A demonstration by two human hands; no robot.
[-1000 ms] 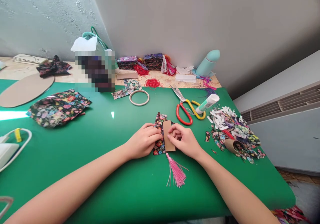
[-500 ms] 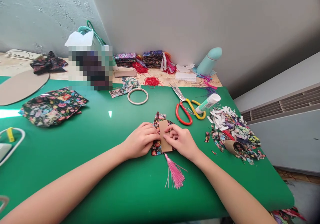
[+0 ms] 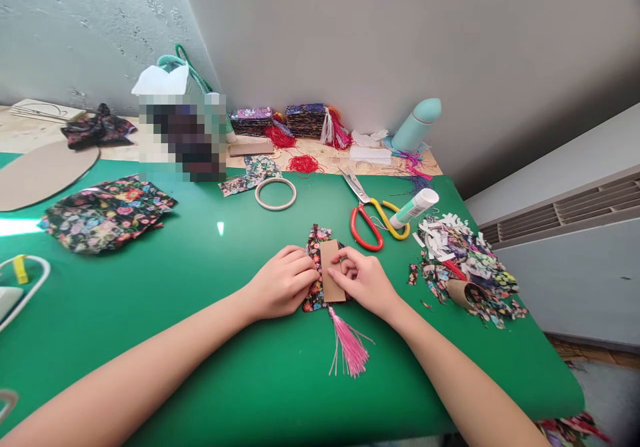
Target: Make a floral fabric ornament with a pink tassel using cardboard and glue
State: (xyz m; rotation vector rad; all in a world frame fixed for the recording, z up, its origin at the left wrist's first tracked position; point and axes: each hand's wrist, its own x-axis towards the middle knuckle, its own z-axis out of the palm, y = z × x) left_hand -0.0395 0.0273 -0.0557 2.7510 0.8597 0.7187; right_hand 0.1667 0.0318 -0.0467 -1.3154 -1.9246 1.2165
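Note:
A brown card strip (image 3: 332, 287) lies lengthwise over dark floral fabric (image 3: 314, 297) on the green table mat. My left hand (image 3: 287, 282) is closed at the fabric's left edge, its fingertips on the fabric beside the card. From the right, my right hand (image 3: 365, 280) reaches over the card, with thumb and index finger curled together at its right side; whether anything thin lies between them is too small to tell. A pink tassel (image 3: 350, 344) spreads out below the card's lower end.
Scissors (image 3: 367, 217) with red and yellow handles touch a glue stick (image 3: 415, 208) behind my right hand. Fabric and paper scraps (image 3: 470, 267) heap at the right. A tape ring (image 3: 275, 194) lies ahead; floral cloth (image 3: 107, 214) lies left.
My left fingers have shifted slightly left, away from the card's edge. Otherwise the hands, card and tassel hold nearly the same places.

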